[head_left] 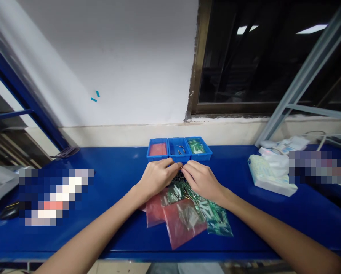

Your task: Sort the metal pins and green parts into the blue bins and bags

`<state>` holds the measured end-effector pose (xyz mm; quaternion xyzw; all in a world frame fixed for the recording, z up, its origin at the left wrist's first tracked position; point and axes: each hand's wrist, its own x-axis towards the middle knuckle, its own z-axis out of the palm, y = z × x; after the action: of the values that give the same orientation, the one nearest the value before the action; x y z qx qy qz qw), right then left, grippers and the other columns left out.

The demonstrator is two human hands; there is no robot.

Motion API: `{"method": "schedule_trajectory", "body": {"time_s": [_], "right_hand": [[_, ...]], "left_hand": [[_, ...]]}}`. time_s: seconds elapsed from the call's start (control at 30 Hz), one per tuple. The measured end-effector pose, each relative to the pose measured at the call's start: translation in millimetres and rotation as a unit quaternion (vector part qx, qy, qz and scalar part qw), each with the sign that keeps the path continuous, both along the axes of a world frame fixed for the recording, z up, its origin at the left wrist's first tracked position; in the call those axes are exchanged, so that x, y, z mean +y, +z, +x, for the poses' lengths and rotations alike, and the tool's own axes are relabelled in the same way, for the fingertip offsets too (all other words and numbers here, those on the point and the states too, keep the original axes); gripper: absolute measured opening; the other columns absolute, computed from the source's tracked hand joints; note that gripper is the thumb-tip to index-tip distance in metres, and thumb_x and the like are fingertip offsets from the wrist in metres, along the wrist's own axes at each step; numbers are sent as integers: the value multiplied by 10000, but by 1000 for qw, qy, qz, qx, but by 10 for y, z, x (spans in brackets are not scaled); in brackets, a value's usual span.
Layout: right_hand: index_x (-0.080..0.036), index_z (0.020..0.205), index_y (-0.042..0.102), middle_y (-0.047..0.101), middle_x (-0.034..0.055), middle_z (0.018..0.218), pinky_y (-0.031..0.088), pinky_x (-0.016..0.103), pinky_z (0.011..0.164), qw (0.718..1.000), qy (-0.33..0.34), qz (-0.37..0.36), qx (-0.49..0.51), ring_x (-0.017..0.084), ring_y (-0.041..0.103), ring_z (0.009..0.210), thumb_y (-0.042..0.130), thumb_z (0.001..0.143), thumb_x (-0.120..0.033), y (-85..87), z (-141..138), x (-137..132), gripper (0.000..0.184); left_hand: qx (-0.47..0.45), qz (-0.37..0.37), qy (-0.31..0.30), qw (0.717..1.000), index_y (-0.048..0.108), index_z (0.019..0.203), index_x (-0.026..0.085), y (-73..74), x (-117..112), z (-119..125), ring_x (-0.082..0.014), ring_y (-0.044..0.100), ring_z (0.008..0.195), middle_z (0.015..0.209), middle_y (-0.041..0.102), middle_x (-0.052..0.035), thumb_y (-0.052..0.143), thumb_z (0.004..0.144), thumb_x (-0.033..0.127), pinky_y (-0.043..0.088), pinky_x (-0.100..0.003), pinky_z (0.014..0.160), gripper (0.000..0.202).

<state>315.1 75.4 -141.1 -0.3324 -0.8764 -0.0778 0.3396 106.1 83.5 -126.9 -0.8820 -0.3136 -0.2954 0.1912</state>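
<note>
My left hand point(157, 174) and my right hand point(201, 178) meet just in front of the blue bins. Their thumbs and fingertips are pinched together over something too small to make out. Below them lies a pile of dark, thin metal pieces point(178, 176), partly hidden by my fingers. Nearer to me are clear green plastic bags point(207, 208) with pale strip-like pieces inside. Pink plastic bags point(183, 232) lie in front, one under a small clear bag point(189, 216).
Behind my hands stand three joined bins: a left bin point(149, 150) with pink bags, a middle bin point(173, 144) with several small metal pieces, and a right bin point(207, 152) with green bags. A tissue pack point(269, 179) lies right, a black mouse point(9, 211) left, on the blue table point(113, 167).
</note>
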Motion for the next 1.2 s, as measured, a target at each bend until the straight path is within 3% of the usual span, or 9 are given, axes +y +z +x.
{"method": "schedule_trajectory", "body": {"time_s": [0.2,0.3,0.4,0.57,0.7,0.8,0.93,1.03,1.2], "right_hand": [[-183,1038,607,640,86,943,484,362,825,995,-2,-54,86,219,605,906,384,1034,-214,32,-7,-15,225],[-182,1162,590,635,116,1076,487,393,904,990,-2,-71,124,238,601,1022,417,1015,-205,28,-12,3,228],[-189,1082,633,631,91,1024,512,334,785,979,26,-131,153,204,616,911,489,977,-200,3,-33,34,179],[-186,851,660,625,38,857,452,244,560,928,70,-257,259,151,593,723,582,949,-304,-7,-53,58,172],[-195,842,669,646,31,833,460,287,676,968,40,-156,194,159,582,738,555,968,-273,121,23,208,187],[-189,849,668,662,66,889,449,368,857,992,-16,-29,119,207,578,872,523,977,-241,267,98,536,201],[-177,859,677,669,88,891,449,404,885,996,-62,-13,65,244,567,931,581,944,-257,391,165,906,152],[-178,873,667,676,81,900,452,405,871,993,-73,-19,89,239,571,913,560,950,-220,360,193,803,138],[-186,885,646,669,64,897,449,388,857,995,-28,-49,87,217,561,887,501,987,-200,147,181,319,179]], "left_hand": [[-67,-66,-39,995,660,1112,148,-25,11,42,-170,664,835,936,685,-69,473,1020,212,557,-306,770,218],[-136,-115,-80,981,688,1085,149,-3,15,51,-166,681,827,932,718,-64,536,985,211,557,-299,778,192],[-195,-165,-110,960,730,1074,179,30,-7,65,-130,673,732,884,742,-34,593,962,235,541,-247,708,186],[-264,-206,-103,937,762,1045,208,33,-47,110,-113,647,666,841,752,-15,647,943,287,491,-218,618,173],[-286,-194,-50,937,672,1190,188,19,37,50,-112,619,641,786,709,3,631,950,340,487,-223,607,287],[-230,-149,-3,962,642,1180,166,9,180,-99,-124,626,692,826,688,-17,537,991,305,506,-246,671,257],[-38,-136,50,989,690,1074,186,-34,352,-299,-160,666,795,979,696,-60,481,987,229,513,-263,698,231],[46,-147,105,983,709,1058,189,-74,389,-338,-185,689,757,956,722,-75,492,961,179,494,-261,641,238],[99,-144,171,969,728,1020,167,-95,337,-273,-230,701,686,870,736,-130,503,889,60,481,-294,609,281]]}}
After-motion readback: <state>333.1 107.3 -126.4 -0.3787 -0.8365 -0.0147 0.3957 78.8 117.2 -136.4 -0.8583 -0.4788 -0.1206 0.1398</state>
